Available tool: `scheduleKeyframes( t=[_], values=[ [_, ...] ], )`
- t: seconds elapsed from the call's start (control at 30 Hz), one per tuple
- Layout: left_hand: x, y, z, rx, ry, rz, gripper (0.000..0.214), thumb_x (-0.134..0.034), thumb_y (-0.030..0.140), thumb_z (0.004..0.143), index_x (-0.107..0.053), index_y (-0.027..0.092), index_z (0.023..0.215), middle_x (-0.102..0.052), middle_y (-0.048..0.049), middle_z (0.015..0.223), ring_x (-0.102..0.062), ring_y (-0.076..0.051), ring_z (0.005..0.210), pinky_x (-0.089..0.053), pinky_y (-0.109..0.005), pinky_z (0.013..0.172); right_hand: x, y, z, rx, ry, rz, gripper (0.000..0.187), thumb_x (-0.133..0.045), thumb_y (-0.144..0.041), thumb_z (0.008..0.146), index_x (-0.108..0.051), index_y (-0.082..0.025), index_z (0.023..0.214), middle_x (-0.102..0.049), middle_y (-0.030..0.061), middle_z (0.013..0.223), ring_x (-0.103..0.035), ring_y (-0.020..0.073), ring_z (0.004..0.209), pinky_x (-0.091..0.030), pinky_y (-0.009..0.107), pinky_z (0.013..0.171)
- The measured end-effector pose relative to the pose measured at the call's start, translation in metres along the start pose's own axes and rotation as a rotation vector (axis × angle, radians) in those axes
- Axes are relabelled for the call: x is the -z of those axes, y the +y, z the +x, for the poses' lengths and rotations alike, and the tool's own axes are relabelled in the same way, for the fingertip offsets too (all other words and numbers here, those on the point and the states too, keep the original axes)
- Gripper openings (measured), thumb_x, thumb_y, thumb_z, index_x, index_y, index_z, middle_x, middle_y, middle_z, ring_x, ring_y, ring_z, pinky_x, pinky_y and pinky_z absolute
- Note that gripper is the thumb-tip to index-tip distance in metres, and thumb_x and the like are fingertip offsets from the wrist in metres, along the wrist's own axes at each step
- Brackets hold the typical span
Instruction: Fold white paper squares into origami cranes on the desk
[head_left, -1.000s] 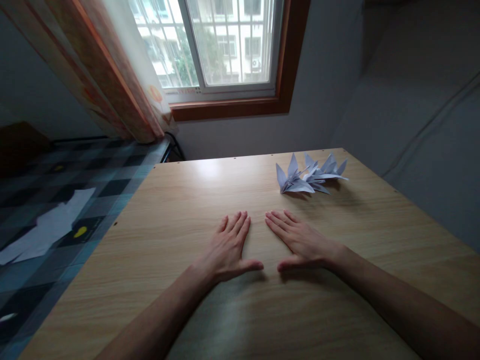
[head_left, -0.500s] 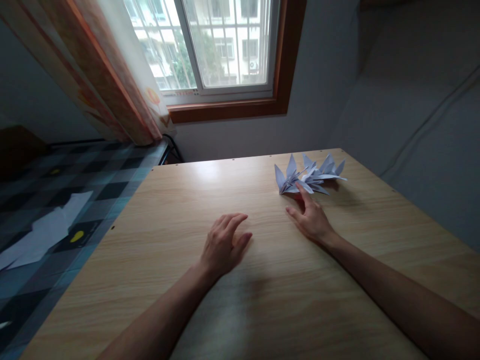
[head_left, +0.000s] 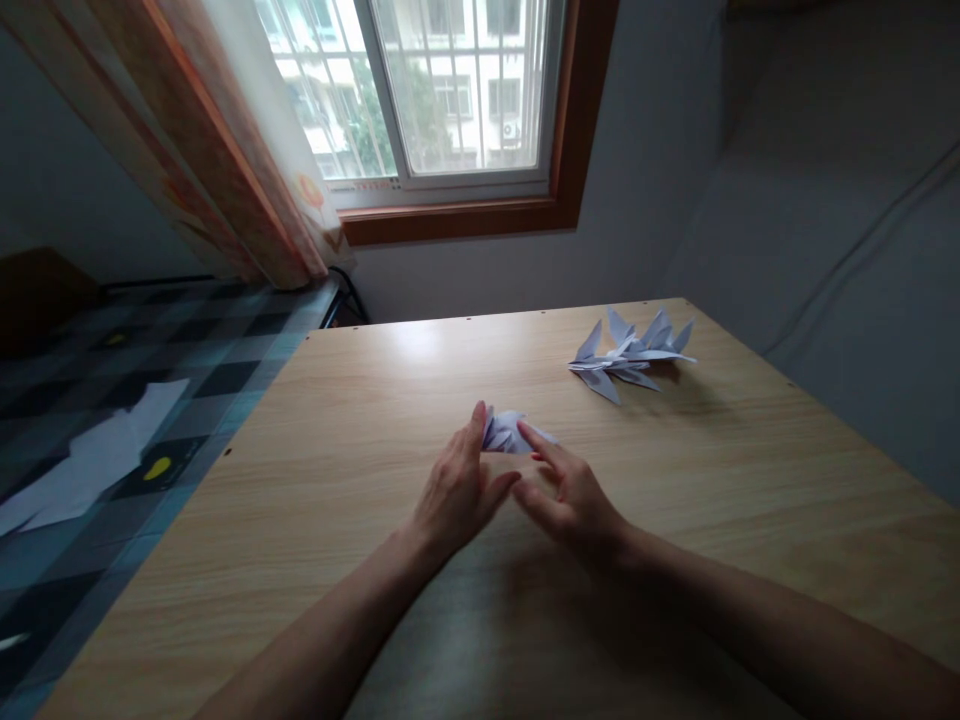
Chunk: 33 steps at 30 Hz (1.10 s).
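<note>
A small folded white paper figure [head_left: 505,432], pointed like an origami crane, lies on the wooden table [head_left: 360,420] between my hands. My left hand [head_left: 459,482] is open at its left side, fingers stretched forward and thumb apart. From the right, my right hand [head_left: 574,500] reaches in with its index fingertip on the paper. Its thumb is apart from the index finger and close to the left thumb. My fingers partly cover the figure. Farther back on the right sits a row of similar folded paper figures [head_left: 634,352], their pointed flaps sticking up and out.
On the left, a checked cloth surface [head_left: 45,420] carries loose white paper sheets [head_left: 97,455]. Beyond the table's far edge are a wall, a barred window [head_left: 457,90] and an orange curtain [head_left: 225,150]. Another wall runs along the right side.
The nearest figure has left the row and come toward me and left with my right hand. My left hand has moved its fingers forward beside it.
</note>
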<state>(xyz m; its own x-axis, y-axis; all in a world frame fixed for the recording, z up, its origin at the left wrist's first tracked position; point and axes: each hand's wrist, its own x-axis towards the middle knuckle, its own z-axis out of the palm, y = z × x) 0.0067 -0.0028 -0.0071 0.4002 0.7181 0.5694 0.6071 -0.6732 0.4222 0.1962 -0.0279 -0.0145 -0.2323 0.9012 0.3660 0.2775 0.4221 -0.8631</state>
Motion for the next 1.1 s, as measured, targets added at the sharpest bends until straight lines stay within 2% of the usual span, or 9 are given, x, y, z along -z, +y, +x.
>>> scheduleKeyframes(
  t=[0.1,0.17,0.27,0.37,0.5,0.67,0.8,0.93,1.1],
  values=[
    [0.001,0.002,0.001,0.099,0.017,-0.148,0.046,-0.050,0.020,0.092,-0.045,0.020,0.138,-0.069,-0.0108,0.117,-0.067,-0.022,0.102,-0.053,-0.034,0.090,-0.011,-0.005,-0.006,0.200,-0.089,0.016,0.081,-0.066,-0.030,0.082,-0.025,-0.025,0.152,-0.048,0.0149,0.145,-0.053,0.0307,0.126,-0.048,0.049,0.101],
    [0.001,0.004,0.003,0.258,0.037,-0.321,0.032,-0.050,0.022,0.092,-0.054,0.021,0.124,-0.073,-0.0055,0.098,-0.070,-0.018,0.084,-0.055,-0.030,0.079,-0.012,-0.006,-0.006,0.248,0.031,0.046,0.083,-0.067,-0.028,0.081,-0.021,-0.028,0.150,-0.048,0.0140,0.142,-0.055,0.0285,0.121,-0.050,0.048,0.098],
    [-0.003,0.009,0.008,0.481,0.087,-0.677,0.024,-0.059,0.033,0.088,-0.055,0.019,0.107,-0.071,-0.0023,0.081,-0.068,-0.017,0.069,-0.054,-0.027,0.065,-0.011,-0.005,0.001,0.071,0.263,0.145,0.068,-0.069,-0.028,0.081,-0.035,-0.028,0.139,-0.053,0.0121,0.128,-0.062,0.0231,0.102,-0.055,0.041,0.085],
    [-0.008,0.013,0.012,0.556,0.130,-0.874,0.026,-0.068,0.039,0.082,-0.056,0.017,0.088,-0.066,-0.0001,0.071,-0.063,-0.014,0.062,-0.050,-0.024,0.058,-0.014,0.000,0.011,-0.150,0.131,0.299,0.040,-0.072,-0.035,0.079,-0.054,-0.023,0.113,-0.062,0.0043,0.093,-0.063,0.0168,0.075,-0.055,0.031,0.065],
    [-0.011,0.014,0.014,0.532,0.157,-0.859,0.027,-0.072,0.039,0.078,-0.062,0.014,0.072,-0.063,-0.0023,0.077,-0.060,-0.013,0.068,-0.050,-0.024,0.060,-0.024,0.004,0.023,-0.240,0.041,0.413,0.029,-0.073,-0.038,0.078,-0.059,-0.020,0.096,-0.061,-0.0018,0.070,-0.059,0.0139,0.061,-0.050,0.026,0.056],
    [-0.011,0.009,0.012,0.588,0.230,-0.918,0.032,-0.073,0.035,0.077,-0.060,0.017,0.099,-0.060,0.0010,0.079,-0.058,-0.011,0.067,-0.049,-0.023,0.062,-0.022,0.000,0.027,-0.223,0.041,0.400,0.020,-0.069,-0.036,0.080,-0.065,-0.019,0.089,-0.062,-0.0002,0.071,-0.061,0.0171,0.067,-0.051,0.029,0.060],
    [-0.010,0.012,0.009,0.570,0.237,-0.783,0.025,-0.073,0.031,0.076,-0.055,0.018,0.088,-0.057,0.0021,0.078,-0.054,-0.010,0.064,-0.045,-0.021,0.059,-0.012,-0.002,0.024,-0.228,0.141,0.351,0.018,-0.068,-0.033,0.080,-0.067,-0.019,0.091,-0.064,0.0007,0.072,-0.062,0.0188,0.070,-0.052,0.031,0.066],
    [-0.006,0.019,0.006,0.413,0.099,-0.582,0.021,-0.073,0.029,0.076,-0.057,0.018,0.082,-0.058,-0.0017,0.089,-0.056,-0.012,0.074,-0.047,-0.024,0.064,-0.009,0.001,0.021,-0.273,0.215,0.439,0.028,-0.070,-0.035,0.079,-0.063,-0.020,0.101,-0.068,0.0016,0.081,-0.064,0.0171,0.068,-0.051,0.029,0.060],
    [-0.006,0.019,0.003,0.379,-0.007,-0.559,0.029,-0.079,0.028,0.070,-0.058,0.018,0.088,-0.062,-0.0036,0.093,-0.060,-0.014,0.077,-0.050,-0.027,0.068,-0.011,0.002,0.017,-0.240,0.067,0.627,0.034,-0.077,-0.037,0.075,-0.057,-0.022,0.098,-0.067,0.0000,0.079,-0.064,0.0166,0.070,-0.052,0.028,0.061]
  ],
)
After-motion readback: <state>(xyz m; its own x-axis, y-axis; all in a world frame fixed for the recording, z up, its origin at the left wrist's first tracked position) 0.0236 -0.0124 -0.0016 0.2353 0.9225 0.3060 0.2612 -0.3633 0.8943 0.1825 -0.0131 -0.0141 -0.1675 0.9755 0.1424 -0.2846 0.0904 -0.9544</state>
